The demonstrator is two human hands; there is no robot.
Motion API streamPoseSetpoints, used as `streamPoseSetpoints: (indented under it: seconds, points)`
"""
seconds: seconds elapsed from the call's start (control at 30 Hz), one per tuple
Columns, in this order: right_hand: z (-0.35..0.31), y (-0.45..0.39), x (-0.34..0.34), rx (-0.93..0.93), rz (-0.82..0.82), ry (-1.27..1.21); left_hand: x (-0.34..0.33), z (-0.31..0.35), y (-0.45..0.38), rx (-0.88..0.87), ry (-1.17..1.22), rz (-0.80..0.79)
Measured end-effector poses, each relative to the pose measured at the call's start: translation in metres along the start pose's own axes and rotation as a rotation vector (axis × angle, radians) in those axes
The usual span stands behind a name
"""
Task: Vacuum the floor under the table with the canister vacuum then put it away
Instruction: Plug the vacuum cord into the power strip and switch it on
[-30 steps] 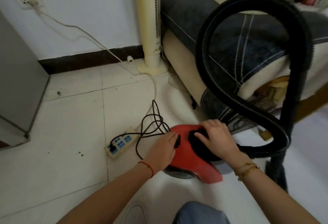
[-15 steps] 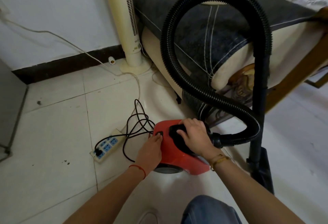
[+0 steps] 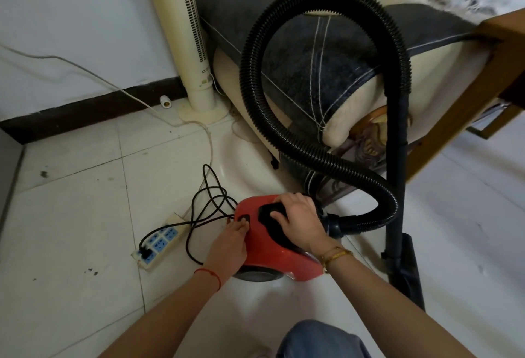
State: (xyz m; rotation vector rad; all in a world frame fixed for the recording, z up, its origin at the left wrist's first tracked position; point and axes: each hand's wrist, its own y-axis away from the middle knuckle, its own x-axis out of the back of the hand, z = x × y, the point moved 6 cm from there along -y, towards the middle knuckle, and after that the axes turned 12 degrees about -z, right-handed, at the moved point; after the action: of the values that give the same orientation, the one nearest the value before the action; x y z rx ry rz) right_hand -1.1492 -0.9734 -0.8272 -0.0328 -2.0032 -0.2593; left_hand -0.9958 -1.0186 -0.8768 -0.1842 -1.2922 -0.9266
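A red canister vacuum (image 3: 267,255) sits on the white tile floor in front of me. My right hand (image 3: 298,220) rests on its black top handle, fingers curled over it. My left hand (image 3: 230,241) lies against the canister's left side with a fingertip on a black button. A black ribbed hose (image 3: 255,73) loops up from the canister's right end and down into a black wand (image 3: 397,159) standing upright, with the floor head (image 3: 406,269) on the tiles. The black power cord (image 3: 207,201) runs in loose coils to a power strip (image 3: 159,242).
A grey and cream sofa (image 3: 326,53) stands close behind the hose. A cream tower fan (image 3: 187,31) stands by the wall, its white cord trailing across the floor. A wooden table edge (image 3: 483,73) is at the right. My knee (image 3: 321,340) is at the bottom.
The view has shifted slightly left and closer. My left hand has slid forward along the canister onto the black button. My right hand stays on the handle.
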Motion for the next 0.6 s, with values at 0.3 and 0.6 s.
streamPoseSetpoints:
  seconds: [0.3,0.6]
  points:
    - [-0.013,0.042,0.046,0.163,0.085,-0.010,0.075,0.041,0.030,-0.223,-0.076,0.155]
    - [-0.016,0.112,0.141,0.239,0.293,-0.047,0.193,0.162,0.083,-0.638,-0.190,0.442]
